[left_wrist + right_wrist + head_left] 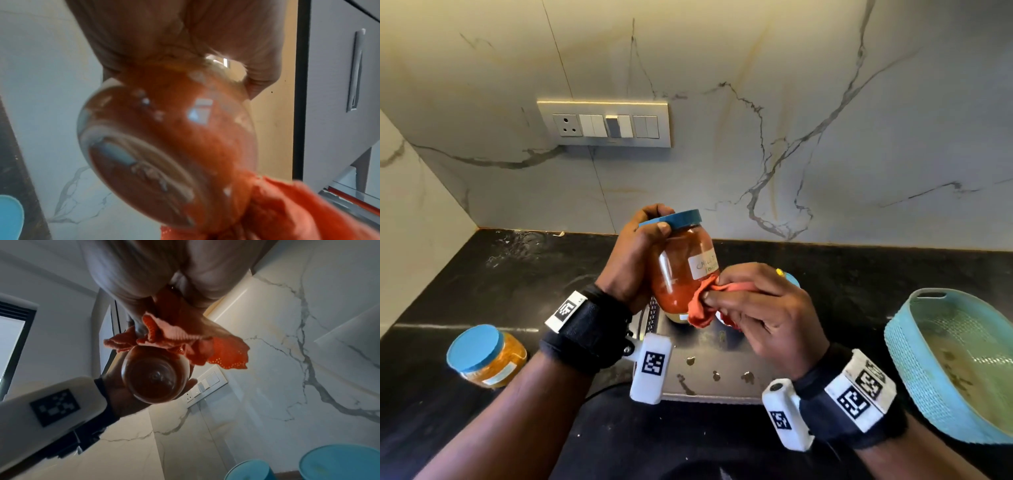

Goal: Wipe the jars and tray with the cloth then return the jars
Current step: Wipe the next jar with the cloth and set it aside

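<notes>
Nearest the head camera are the two forearms, each strapped with a black wrist band [585, 329] carrying white blocks printed with square black-and-white code markers. Just beyond them the right hand [760, 318] has its fingers curled round a bunched orange-red cloth [700, 306], pressing it against the lower side of a glass jar [683, 270] full of red-orange paste. The left hand [635, 253] grips that jar up at its neck, thumb on the edge of the blue lid [678, 218], holding it tilted in the air above a steel tray [709, 363] dotted with dirty spots.

A white label on the jar carries handwriting; it seems to begin "CHILL", the rest hidden by the cloth and the curve of the glass.

The left wrist view adds what the head view hides: the jar's [164, 146] round underside, blurred and smeared, with the cloth [287, 211] at its lower side. The right wrist view shows the jar base [154, 378] end-on, the cloth's [222, 353] dotted weave, and two blue lids [339, 464] below.

On the black counter [482, 274], a second jar [489, 356] with yellow contents and a blue lid lies tilted at the left; a blue plastic basket [907, 342] sits at the right. Farthest back, a switch panel [604, 125] is set in the marble wall.
</notes>
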The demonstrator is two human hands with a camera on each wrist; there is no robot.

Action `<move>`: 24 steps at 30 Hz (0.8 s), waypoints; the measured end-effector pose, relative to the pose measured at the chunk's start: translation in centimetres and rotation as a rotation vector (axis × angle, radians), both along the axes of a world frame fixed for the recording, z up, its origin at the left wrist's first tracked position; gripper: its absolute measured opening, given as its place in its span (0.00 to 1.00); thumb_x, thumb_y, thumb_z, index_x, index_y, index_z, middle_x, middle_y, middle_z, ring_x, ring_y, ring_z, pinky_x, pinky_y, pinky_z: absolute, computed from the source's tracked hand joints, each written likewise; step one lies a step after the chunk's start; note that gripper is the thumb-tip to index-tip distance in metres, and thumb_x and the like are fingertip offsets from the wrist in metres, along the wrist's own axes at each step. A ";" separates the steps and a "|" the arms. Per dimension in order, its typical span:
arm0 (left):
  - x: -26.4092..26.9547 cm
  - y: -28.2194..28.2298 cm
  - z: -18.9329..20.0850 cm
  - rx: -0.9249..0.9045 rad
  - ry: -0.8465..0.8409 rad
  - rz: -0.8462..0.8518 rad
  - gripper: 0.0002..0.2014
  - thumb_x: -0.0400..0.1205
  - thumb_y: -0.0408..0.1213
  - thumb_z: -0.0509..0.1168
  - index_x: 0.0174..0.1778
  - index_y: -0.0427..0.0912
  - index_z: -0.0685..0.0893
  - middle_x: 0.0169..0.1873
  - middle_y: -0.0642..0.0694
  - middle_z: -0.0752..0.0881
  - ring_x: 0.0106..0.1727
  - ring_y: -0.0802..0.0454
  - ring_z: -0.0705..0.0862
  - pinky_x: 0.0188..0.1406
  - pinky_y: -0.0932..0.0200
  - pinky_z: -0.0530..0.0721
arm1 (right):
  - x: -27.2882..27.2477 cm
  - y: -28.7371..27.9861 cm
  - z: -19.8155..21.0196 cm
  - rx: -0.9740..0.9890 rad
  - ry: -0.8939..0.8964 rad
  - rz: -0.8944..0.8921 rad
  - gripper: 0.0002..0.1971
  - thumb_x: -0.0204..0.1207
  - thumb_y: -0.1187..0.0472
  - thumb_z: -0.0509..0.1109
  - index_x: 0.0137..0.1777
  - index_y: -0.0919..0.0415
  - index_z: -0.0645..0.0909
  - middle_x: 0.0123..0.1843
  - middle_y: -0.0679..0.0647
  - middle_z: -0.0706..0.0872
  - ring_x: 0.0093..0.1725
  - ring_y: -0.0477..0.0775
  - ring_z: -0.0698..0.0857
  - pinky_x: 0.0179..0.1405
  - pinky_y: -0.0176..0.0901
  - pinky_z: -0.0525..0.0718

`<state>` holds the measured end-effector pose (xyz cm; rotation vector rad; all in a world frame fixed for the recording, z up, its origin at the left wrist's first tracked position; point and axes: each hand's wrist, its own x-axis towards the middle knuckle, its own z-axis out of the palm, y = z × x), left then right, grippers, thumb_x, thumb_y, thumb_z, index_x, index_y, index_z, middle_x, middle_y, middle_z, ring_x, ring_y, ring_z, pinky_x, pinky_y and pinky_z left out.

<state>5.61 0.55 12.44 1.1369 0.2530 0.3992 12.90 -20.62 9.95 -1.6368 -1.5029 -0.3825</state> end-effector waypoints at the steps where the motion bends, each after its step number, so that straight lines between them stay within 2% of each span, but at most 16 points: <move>1: -0.3 0.0 -0.2 -0.014 0.003 0.001 0.33 0.63 0.45 0.74 0.64 0.39 0.74 0.56 0.34 0.87 0.53 0.40 0.89 0.49 0.46 0.91 | -0.2 0.0 0.0 -0.007 -0.002 0.003 0.10 0.80 0.67 0.73 0.58 0.61 0.92 0.58 0.58 0.87 0.55 0.55 0.89 0.51 0.51 0.89; 2: -0.9 0.0 -0.3 -0.025 0.003 0.007 0.36 0.63 0.46 0.76 0.65 0.38 0.73 0.57 0.33 0.87 0.54 0.39 0.88 0.51 0.44 0.91 | -0.5 0.2 0.1 -0.005 -0.005 0.002 0.10 0.79 0.68 0.74 0.58 0.61 0.92 0.58 0.58 0.87 0.55 0.55 0.89 0.51 0.51 0.89; 4: -1.7 -0.1 -0.4 0.001 0.007 0.016 0.51 0.62 0.51 0.85 0.74 0.30 0.70 0.62 0.27 0.84 0.60 0.33 0.86 0.58 0.38 0.89 | -1.1 0.5 0.3 0.016 -0.009 -0.001 0.11 0.77 0.70 0.76 0.58 0.61 0.92 0.58 0.59 0.88 0.55 0.56 0.89 0.52 0.51 0.89; 5: -2.3 -0.1 -0.3 0.020 0.010 0.026 0.57 0.60 0.55 0.87 0.77 0.27 0.68 0.63 0.25 0.83 0.61 0.31 0.85 0.59 0.37 0.88 | -1.3 0.8 0.3 0.017 -0.007 0.009 0.11 0.77 0.70 0.76 0.58 0.61 0.92 0.58 0.59 0.88 0.56 0.56 0.89 0.53 0.50 0.89; 6: -2.8 -0.1 -0.2 0.041 0.016 0.047 0.59 0.59 0.58 0.87 0.77 0.27 0.68 0.62 0.26 0.83 0.60 0.32 0.86 0.58 0.38 0.89 | -1.5 1.0 0.3 0.009 -0.006 0.022 0.11 0.78 0.70 0.76 0.58 0.61 0.92 0.58 0.59 0.88 0.57 0.56 0.89 0.54 0.50 0.88; 8: -4.3 0.6 -0.2 0.103 0.054 0.121 0.51 0.58 0.56 0.88 0.70 0.34 0.74 0.59 0.32 0.85 0.56 0.38 0.88 0.52 0.44 0.90 | -1.9 1.7 -0.2 -0.045 -0.016 0.064 0.10 0.80 0.66 0.74 0.59 0.60 0.92 0.59 0.58 0.87 0.59 0.55 0.88 0.56 0.49 0.88; 9: -5.0 1.1 -0.2 0.138 0.073 0.157 0.45 0.59 0.52 0.87 0.68 0.39 0.77 0.58 0.35 0.87 0.54 0.40 0.90 0.51 0.47 0.90 | -2.1 2.1 -0.5 -0.085 -0.019 0.091 0.10 0.80 0.65 0.73 0.59 0.59 0.91 0.59 0.57 0.87 0.60 0.54 0.87 0.58 0.47 0.88; 11: -6.9 2.1 -0.5 0.216 0.094 0.198 0.38 0.63 0.45 0.83 0.70 0.45 0.80 0.60 0.40 0.89 0.58 0.41 0.91 0.54 0.47 0.90 | -2.8 3.0 -1.3 -0.161 -0.012 0.149 0.11 0.79 0.64 0.73 0.60 0.58 0.91 0.59 0.56 0.87 0.61 0.50 0.85 0.62 0.39 0.85; 13: -9.1 3.4 -0.8 0.350 0.150 0.229 0.38 0.65 0.47 0.81 0.73 0.48 0.79 0.60 0.45 0.90 0.62 0.44 0.90 0.59 0.48 0.90 | -3.6 3.9 -2.0 -0.203 0.017 0.173 0.12 0.78 0.65 0.74 0.60 0.58 0.91 0.59 0.55 0.87 0.60 0.48 0.85 0.61 0.37 0.85; 15: -11.7 5.2 -1.4 0.577 0.249 0.236 0.42 0.65 0.50 0.83 0.75 0.49 0.77 0.60 0.46 0.89 0.64 0.48 0.89 0.63 0.51 0.89 | -4.2 4.8 -2.8 -0.202 0.056 0.187 0.13 0.76 0.68 0.76 0.60 0.58 0.91 0.59 0.55 0.87 0.59 0.49 0.85 0.59 0.41 0.86; 17: -14.2 7.3 -2.2 0.804 0.400 0.232 0.46 0.64 0.51 0.86 0.78 0.50 0.74 0.62 0.47 0.87 0.65 0.50 0.88 0.67 0.48 0.88 | -4.8 5.5 -3.4 -0.176 0.089 0.214 0.14 0.76 0.72 0.76 0.60 0.59 0.91 0.58 0.55 0.87 0.58 0.49 0.86 0.57 0.44 0.86; 21: -17.0 10.7 -3.4 1.065 0.614 0.193 0.45 0.70 0.41 0.85 0.82 0.50 0.71 0.63 0.46 0.86 0.64 0.52 0.85 0.69 0.47 0.86 | -5.5 6.7 -4.3 -0.145 0.138 0.227 0.14 0.75 0.74 0.77 0.58 0.60 0.92 0.56 0.53 0.86 0.55 0.50 0.87 0.55 0.46 0.86; 24: -17.4 12.7 -4.0 1.194 0.716 0.113 0.44 0.71 0.40 0.84 0.82 0.49 0.70 0.69 0.44 0.82 0.66 0.51 0.81 0.68 0.52 0.83 | -5.9 7.3 -4.7 -0.126 0.155 0.175 0.15 0.75 0.75 0.77 0.58 0.61 0.92 0.55 0.53 0.87 0.54 0.50 0.86 0.56 0.47 0.86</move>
